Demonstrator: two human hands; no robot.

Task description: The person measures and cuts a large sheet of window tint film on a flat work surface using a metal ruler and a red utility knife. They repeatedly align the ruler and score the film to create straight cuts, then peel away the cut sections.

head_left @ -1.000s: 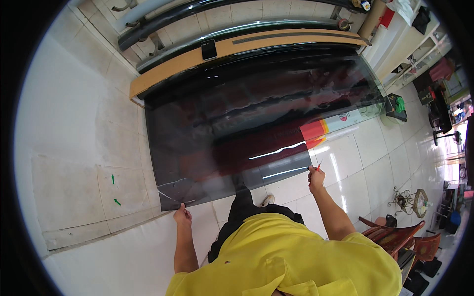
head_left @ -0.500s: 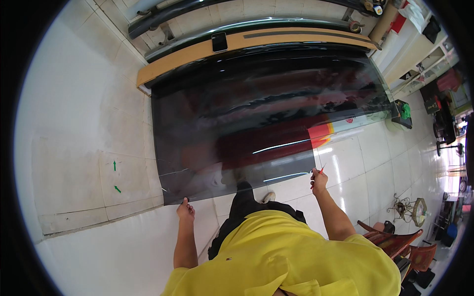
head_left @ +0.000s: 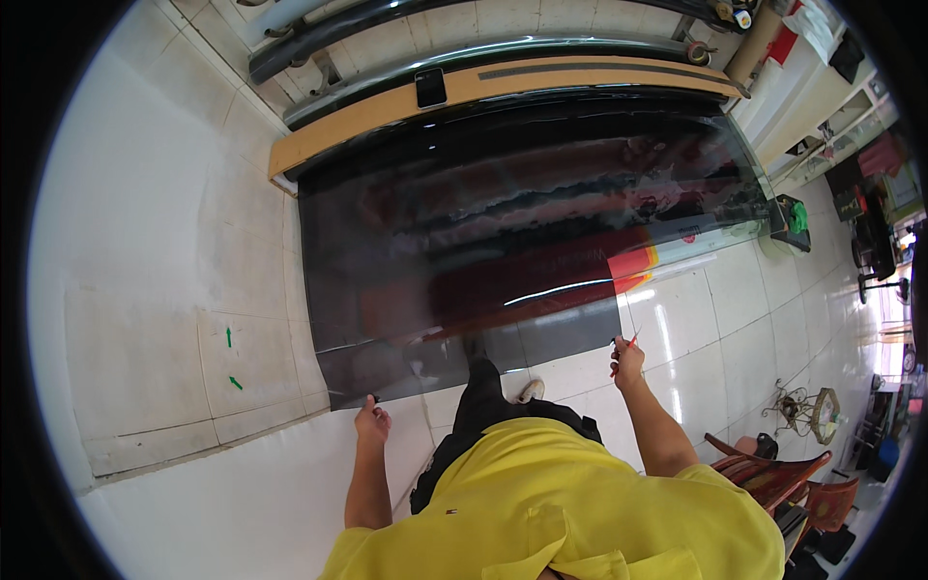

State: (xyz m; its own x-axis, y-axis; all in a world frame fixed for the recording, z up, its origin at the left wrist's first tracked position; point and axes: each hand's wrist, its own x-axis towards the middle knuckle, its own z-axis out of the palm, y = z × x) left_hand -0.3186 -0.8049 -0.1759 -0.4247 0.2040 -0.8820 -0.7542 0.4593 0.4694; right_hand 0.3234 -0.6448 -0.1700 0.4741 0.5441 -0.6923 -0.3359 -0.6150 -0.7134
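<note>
A wide sheet of dark tinted film [head_left: 387, 290] stretches toward me from a roll beside a long cardboard box [head_left: 362, 115]. My left hand [head_left: 374, 421] is closed in a pinch on the film's near edge, close to its left corner. At the near right corner, my right hand [head_left: 628, 362] is closed round a slim red tool [head_left: 634, 340] with a thin pointed end; its exact kind is too small to tell. The fingertips of that hand also meet the film's corner. Between the two hands the near edge hangs in front of my legs.
A dark phone [head_left: 431, 88] and a long grey strip [head_left: 580, 68] lie on the box. Further rolls [head_left: 387, 29] rest behind it. To the right are a glass edge [head_left: 749, 232], a bin with a green bag [head_left: 796, 216] and wooden chairs [head_left: 773, 469]. A tiled wall [head_left: 251, 358] borders the left.
The film's near edge and both hands sit slightly lower and further right in the picture. Both grips are the same, and reflections on the film have shifted.
</note>
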